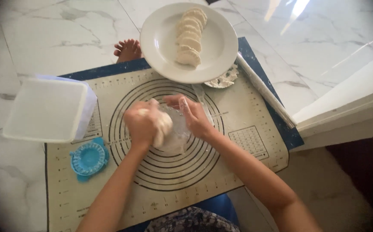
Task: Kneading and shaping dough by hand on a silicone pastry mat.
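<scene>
Left hand (141,122) grips dough (163,126); plate (160,43) beyond.

The dough (166,129) was largely covered by the hands, the plate (160,38) hid the small dish (225,79) at its five o'clock, and the mat (173,172) ran off the bottom edge.

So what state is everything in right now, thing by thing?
Dough: lump gripped by both hands.
Left hand: closed on dough.
Right hand: pressing dough.
Plate: holds row of shaped pieces.
Container: lid on.
Blue press: lying open.
Rolling pin: lying unused.
</scene>
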